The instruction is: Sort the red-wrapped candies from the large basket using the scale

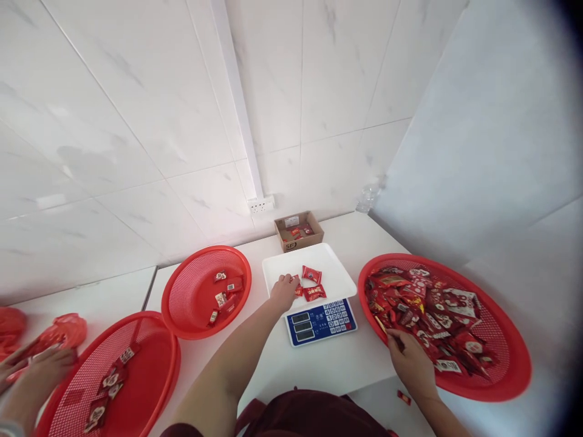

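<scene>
My left hand (283, 292) reaches over the white tray of the scale (282, 267), its fingers closed on a small red candy packet (297, 287). Two more red packets (312, 283) lie on the tray beside it. My right hand (410, 358) rests at the near edge of the big red basket (505, 382) on the right, which is heaped with several red and white candy packets (432, 309). Its fingers curl in among them; what they hold is hidden. The scale has a blue keypad panel (321, 321).
A small red basket (182, 291) with a few packets and a larger red basket (150, 376) stand on the left. A cardboard box (298, 230) sits behind the scale. Another person's hands (31, 370) work at the far left. One packet (403, 397) lies by the table's edge.
</scene>
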Motion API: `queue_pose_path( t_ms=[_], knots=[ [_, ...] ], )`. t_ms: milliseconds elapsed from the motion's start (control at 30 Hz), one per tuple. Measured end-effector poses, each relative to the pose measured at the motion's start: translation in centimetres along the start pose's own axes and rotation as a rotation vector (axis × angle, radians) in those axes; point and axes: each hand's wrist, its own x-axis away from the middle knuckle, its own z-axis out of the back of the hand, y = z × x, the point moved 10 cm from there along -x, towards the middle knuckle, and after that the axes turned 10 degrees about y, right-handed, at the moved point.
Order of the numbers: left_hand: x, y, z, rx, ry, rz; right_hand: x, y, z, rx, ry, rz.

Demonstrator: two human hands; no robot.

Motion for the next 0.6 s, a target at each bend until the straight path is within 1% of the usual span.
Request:
queue_pose_path(
  t_ms=[133, 233, 333, 400, 467, 500, 600],
  knots=[
    [-0.5, -1.2, 0.3, 0.024, -0.009, 0.072, 0.0, 0.1, 0.0, -0.004, 0.009, -0.005],
    [-0.6, -1.9, 0.5, 0.079, 0.006, 0.117, 0.0, 0.1, -0.1, 0.002, -0.006, -0.005],
    [-0.4, -2.9, 1.2, 0.184, 0.08, 0.202, 0.0, 0.1, -0.1, 0.003, -0.01, 0.0],
    [0.0, -4.2, 2.3, 0.279, 0.168, 0.281, 0.0, 0.1, -0.1, 0.002, -0.006, 0.004],
    [0.8, -6.4, 3.8, 0.386, 0.282, 0.38, 0.0, 0.3, -0.2, 0.009, -0.012, -0.005],
    [1.5, -7.9, 4.6, 0.442, 0.346, 0.441, 0.0, 0.4, -0.2, 0.015, -0.018, -0.009],
    [4.4, -13.9, 6.6, 0.632, 0.533, 0.683, 0.0, 0.6, -0.4, 0.024, -0.025, -0.013]
  ],
)
